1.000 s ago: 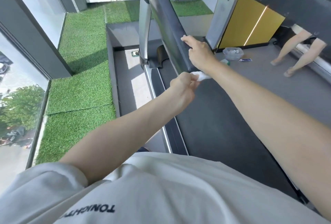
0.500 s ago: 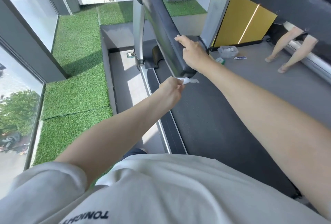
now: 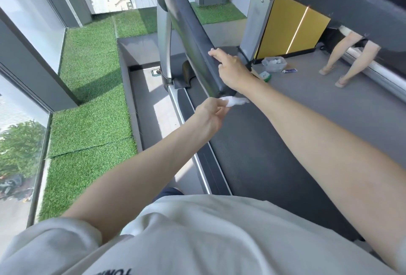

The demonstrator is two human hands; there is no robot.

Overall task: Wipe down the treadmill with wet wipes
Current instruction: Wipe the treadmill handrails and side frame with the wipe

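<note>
Head view: the left hand [image 3: 211, 116] is extended forward over the left edge of the treadmill belt [image 3: 252, 154], fingers curled, pinching a crumpled white wet wipe [image 3: 234, 100] at the fingertips. The wipe sits just below the near end of the dark left handrail [image 3: 189, 33]; whether it touches the rail's underside cannot be determined. The right hand [image 3: 230, 70] rests on the same handrail close to its near end, above the wipe, with the fingers laid fairly straight along the rail surface and nothing held in them; the thumb is hidden. Both forearms are bare and reach out from a white shirt [image 3: 197, 241] at the bottom of the frame. A second handrail [image 3: 351, 4] crosses the upper right corner. On the grey floor [image 3: 329, 110] beyond the belt's front end lie three items close together: a clear plastic container [image 3: 273, 64], a small tube [image 3: 290, 70] and a green-and-white pack [image 3: 264, 76]. Behind them stands a yellow panel [image 3: 292, 26], and to the right the bare legs of another person [image 3: 347, 59] are visible. Artificial grass [image 3: 92, 110] covers the strip to the left of the treadmill, bordered by a floor-level window [image 3: 19, 143].
</note>
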